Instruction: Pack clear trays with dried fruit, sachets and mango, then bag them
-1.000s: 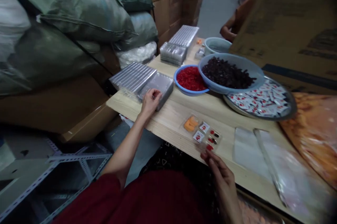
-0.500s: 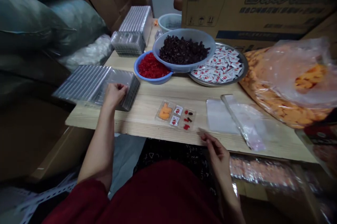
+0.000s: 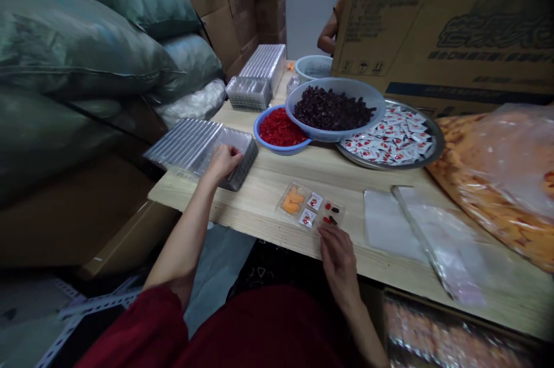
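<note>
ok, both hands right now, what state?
Left hand: on the stacked trays, fingers curled; grip can't be told.
Right hand: at the filled tray's near edge; grip unclear.

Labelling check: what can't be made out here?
All head view:
- Left hand: its own fingers hide any grip on the stacked trays.
- Filled tray: near right corner, behind the right hand.
- Metal pan: left side, behind the dark-piece bowl.
- Co-worker: cut off by carton and top edge.
- Orange bag: cut off by right edge.

Orange-filled plastic bag (image 3: 489, 154), right: cut by frame edge. Person's arm (image 3: 329, 30), upper centre: partly hidden behind carton (image 3: 411, 27).
</note>
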Tool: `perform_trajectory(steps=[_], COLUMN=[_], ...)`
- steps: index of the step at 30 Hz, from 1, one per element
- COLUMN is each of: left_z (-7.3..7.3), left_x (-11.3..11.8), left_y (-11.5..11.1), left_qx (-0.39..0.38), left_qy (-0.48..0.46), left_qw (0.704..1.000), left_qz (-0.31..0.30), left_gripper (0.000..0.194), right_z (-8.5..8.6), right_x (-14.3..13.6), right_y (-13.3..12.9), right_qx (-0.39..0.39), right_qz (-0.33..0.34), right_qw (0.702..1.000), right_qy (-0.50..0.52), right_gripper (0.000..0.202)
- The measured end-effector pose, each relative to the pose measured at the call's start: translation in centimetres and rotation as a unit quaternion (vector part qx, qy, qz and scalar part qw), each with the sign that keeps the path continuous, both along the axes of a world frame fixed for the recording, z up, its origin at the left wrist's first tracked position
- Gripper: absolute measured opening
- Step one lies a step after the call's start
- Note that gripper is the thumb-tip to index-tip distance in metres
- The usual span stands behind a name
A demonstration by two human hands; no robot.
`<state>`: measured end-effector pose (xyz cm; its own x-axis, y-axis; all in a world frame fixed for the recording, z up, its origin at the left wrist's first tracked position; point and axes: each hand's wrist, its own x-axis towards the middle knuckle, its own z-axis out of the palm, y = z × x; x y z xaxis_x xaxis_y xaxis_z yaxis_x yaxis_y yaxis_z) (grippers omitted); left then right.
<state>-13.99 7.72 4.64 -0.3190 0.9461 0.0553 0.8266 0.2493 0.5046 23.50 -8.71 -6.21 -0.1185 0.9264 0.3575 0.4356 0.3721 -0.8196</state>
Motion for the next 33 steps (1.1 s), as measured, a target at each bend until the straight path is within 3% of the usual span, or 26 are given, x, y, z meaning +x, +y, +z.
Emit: perform_trajectory(steps=[6, 9, 17, 26, 30, 33], left_z=[-1.1, -1.4, -1.9, -1.0, 0.3, 2.1], left_x=[-1.1, -1.2, -0.7, 1.0, 0.2, 1.3], left_y=[0.1, 0.2, 0.7, 0.3, -1.4, -3.9], left_qx=[0.012, 0.026, 0.023, 0.02, 0.144, 0.283], left_qy=[-0.108, -0.119, -0.051, 0.081, 0.057, -0.013], left_qw=[0.994, 0.992, 0.998, 0.997, 0.988, 0.959], left_qz=[0.018, 0.017, 0.026, 0.004, 0.003, 0.02], left_gripper=[0.032, 0.031, 0.019, 0.011, 0.011, 0.012], right_z=[-1.5, -2.1, -2.5, -2.6, -2.4, -0.7], right_x=[-0.4, 0.1, 1.1, 2.4, 3.4, 3.0], right_y=[0.1, 0.0, 0.2, -0.7, -1.1, -1.3], right_qx=[0.066, 0.075, 0.072, 0.049, 0.036, -0.002], right_qz=[-0.024, -0.037, -0.021, -0.034, -0.042, -0.074], right_qw=[0.993, 0.99, 0.994, 0.996, 0.998, 0.997], right_qy=[-0.093, -0.11, -0.074, -0.069, -0.041, 0.011], right_gripper=[0.025, 0.027, 0.022, 0.018, 0.02, 0.025])
